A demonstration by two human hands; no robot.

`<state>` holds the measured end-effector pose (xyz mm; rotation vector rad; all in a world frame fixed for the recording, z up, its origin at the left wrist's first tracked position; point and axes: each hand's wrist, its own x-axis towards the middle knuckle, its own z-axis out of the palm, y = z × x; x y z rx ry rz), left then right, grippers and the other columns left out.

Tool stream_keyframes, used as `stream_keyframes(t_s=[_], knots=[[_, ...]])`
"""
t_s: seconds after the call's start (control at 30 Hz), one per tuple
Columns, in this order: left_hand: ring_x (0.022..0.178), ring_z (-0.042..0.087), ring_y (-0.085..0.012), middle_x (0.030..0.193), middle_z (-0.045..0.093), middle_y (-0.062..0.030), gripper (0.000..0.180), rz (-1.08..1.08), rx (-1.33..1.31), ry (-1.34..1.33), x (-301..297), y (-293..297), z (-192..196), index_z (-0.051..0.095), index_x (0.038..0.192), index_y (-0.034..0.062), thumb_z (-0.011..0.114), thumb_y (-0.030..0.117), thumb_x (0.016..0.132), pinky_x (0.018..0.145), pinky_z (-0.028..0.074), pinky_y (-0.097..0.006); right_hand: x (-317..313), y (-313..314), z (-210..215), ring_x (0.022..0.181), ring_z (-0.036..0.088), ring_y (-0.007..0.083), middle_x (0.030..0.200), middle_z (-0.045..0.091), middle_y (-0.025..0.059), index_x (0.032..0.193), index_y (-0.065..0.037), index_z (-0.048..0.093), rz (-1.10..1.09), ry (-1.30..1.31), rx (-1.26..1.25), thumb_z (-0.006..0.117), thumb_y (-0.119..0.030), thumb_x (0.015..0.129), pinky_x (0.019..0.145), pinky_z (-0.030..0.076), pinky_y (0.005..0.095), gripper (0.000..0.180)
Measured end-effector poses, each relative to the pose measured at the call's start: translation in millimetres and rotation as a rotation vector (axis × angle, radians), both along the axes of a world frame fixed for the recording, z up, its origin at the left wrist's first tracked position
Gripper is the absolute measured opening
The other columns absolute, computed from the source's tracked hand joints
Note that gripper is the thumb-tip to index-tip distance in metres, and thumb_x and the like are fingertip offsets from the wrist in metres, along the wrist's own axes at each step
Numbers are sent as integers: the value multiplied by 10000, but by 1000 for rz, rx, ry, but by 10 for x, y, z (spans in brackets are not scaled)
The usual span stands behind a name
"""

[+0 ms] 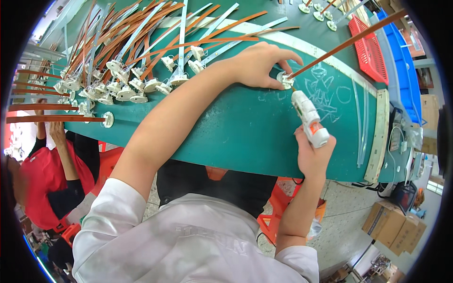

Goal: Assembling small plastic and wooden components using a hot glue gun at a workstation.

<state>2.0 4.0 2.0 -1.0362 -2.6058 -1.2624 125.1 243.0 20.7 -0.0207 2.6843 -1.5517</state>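
Observation:
My left hand [261, 65] pinches a small white round base [285, 81] between thumb and fingers. From that base a long brown strip [347, 43] slants up toward the far right. In my right hand [314, 152] is a white glue gun [307, 113] with an orange part near the grip. Its nozzle points at the base; whether it touches cannot be made out. Left of my left forearm lies a large heap of brown and pale strips [141, 35], with white round bases [125, 93] at their near ends.
On the green table [226, 137] are chalk-like drawings and long clear sticks [361, 127] at the right. A red basket [369, 52] and a blue bin [401, 61] stand at the far right. To my left, a person in red [56, 184] works at the same table.

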Motion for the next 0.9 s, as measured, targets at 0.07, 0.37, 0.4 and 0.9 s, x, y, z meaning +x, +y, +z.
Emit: stream_keyframes(t_s=[0.07,0.37,0.4,0.9], knots=[[1042,629,-276,1033,752,-14,677,-9,-13,-24,7,24,4,583,1336,168,847,151,713,925,481,-410,20,-37,3,555,496,75,602,556,41,845,45,657,-8,106,0,663,-39,828,522,415,294,85],[1010,633,-257,1065,752,25,677,11,-24,3,-6,5,-13,582,1313,179,870,227,702,917,487,-412,48,-382,320,709,629,419,761,626,176,795,-31,560,186,255,782,717,-127,758,635,494,497,187],[1010,633,-257,1065,752,25,677,15,-13,20,-17,3,-23,582,1313,179,870,227,702,917,487,-412,80,-299,365,716,626,419,764,626,176,800,-29,563,164,259,803,717,-132,759,642,492,499,190],[1121,579,-243,1059,720,21,698,46,-21,-123,77,18,69,568,1333,169,850,273,703,919,497,-391,-448,-250,685,749,682,257,870,696,157,1124,40,641,-15,225,606,843,-278,769,675,535,361,518]])
